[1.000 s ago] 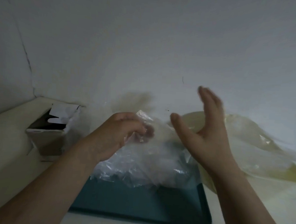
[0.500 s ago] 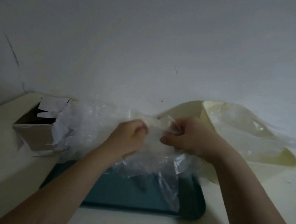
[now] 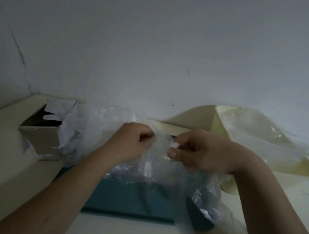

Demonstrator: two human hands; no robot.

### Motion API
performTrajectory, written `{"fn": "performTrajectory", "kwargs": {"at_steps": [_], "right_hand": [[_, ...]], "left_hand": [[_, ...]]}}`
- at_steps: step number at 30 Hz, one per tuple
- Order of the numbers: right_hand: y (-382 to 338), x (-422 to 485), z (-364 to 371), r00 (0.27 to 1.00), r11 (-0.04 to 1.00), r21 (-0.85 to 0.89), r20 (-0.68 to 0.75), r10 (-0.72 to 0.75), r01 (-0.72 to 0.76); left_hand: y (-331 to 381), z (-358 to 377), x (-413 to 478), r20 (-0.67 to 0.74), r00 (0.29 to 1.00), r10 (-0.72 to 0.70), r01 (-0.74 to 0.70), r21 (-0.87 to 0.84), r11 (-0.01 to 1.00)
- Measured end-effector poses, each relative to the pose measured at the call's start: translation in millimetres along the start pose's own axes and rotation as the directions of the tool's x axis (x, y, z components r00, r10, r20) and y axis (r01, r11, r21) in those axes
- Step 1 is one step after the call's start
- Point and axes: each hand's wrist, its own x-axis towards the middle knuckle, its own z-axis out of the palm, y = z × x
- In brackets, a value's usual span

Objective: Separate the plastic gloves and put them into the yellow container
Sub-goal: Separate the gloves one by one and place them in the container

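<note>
A heap of clear plastic gloves [image 3: 95,131] lies over the back of a teal tray [image 3: 127,200]. My left hand [image 3: 132,144] and my right hand [image 3: 202,152] are both closed on one bunch of clear plastic gloves [image 3: 159,148], held between them above the tray. Thumb and forefinger of the right hand pinch its edge. More clear film hangs below my right wrist [image 3: 204,197]. The pale yellow container [image 3: 191,117] stands behind and right of my right hand, with loose clear gloves [image 3: 257,130] draped in it.
An open cardboard box [image 3: 40,133] sits at the left, its white torn flap up. Everything rests on a cream counter [image 3: 6,162] against a plain white wall with a crack at the left.
My right hand, open a second ago, has closed on the plastic beside my left hand. The hands have since drawn slightly apart, stretching the film between them.
</note>
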Motion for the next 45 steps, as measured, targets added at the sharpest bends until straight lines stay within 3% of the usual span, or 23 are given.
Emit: {"fn": "performTrajectory", "kwargs": {"at_steps": [2, 4, 9, 12, 16, 22, 27, 30, 32, 34, 37, 41, 45], "right_hand": [[-3, -7, -5, 0.995, 0.995, 0.073, 0.069, -0.067, 0.062], [-5, -13, -11, 0.988, 0.97, 0.228, 0.101, -0.112, 0.087], [-3, -13, -13, 0.975, 0.93, 0.294, -0.034, -0.221, 0.221], [2, -15, -14, 0.969, 0.922, 0.302, -0.135, -0.209, 0.241], [5, -16, -16, 0.978, 0.928, 0.324, -0.157, -0.136, 0.181], [10, 4, -5, 0.905, 0.924, 0.362, -0.423, 0.043, 0.125], [13, 13, 3, 0.864, 0.706, 0.677, -0.464, 0.193, 0.207], [9, 16, 6, 0.894, 0.495, 0.848, -0.356, 0.271, 0.188], [6, 18, 7, 0.888, 0.441, 0.873, -0.357, 0.292, 0.206], [6, 20, 9, 0.839, 0.532, 0.812, -0.449, 0.307, 0.24], [11, 23, 12, 0.799, 0.693, 0.678, -0.545, 0.253, 0.243], [6, 23, 16, 0.82, 0.718, 0.659, -0.525, 0.228, 0.223], [9, 23, 16, 0.689, 0.762, 0.6, -0.66, 0.299, 0.244]], "left_hand": [[7, -13, -1, -0.063, 0.992, -0.106, 0.084, -0.275, 0.958], [17, -23, -2, -0.016, 0.98, -0.197, 0.16, -0.519, 0.84], [32, -23, -7, 0.166, 0.938, -0.304, 0.332, -0.68, 0.653], [29, -20, -4, 0.169, 0.9, -0.401, 0.391, -0.718, 0.575], [26, -22, -4, 0.175, 0.903, -0.394, 0.39, -0.717, 0.577], [30, -13, -12, 0.28, 0.955, -0.1, 0.261, -0.625, 0.735], [20, -17, -17, 0.345, 0.938, 0.046, 0.201, -0.645, 0.737], [15, -14, -15, 0.371, 0.929, -0.005, 0.269, -0.666, 0.696], [22, -14, -12, 0.348, 0.935, -0.061, 0.28, -0.623, 0.731], [25, -15, -8, 0.305, 0.948, -0.093, 0.271, -0.616, 0.739], [24, -17, -8, 0.248, 0.969, -0.018, 0.19, -0.694, 0.694], [33, -14, -9, 0.145, 0.978, -0.152, 0.211, -0.692, 0.691], [33, -23, -11, 0.037, 0.975, -0.218, 0.177, -0.723, 0.668]]}}
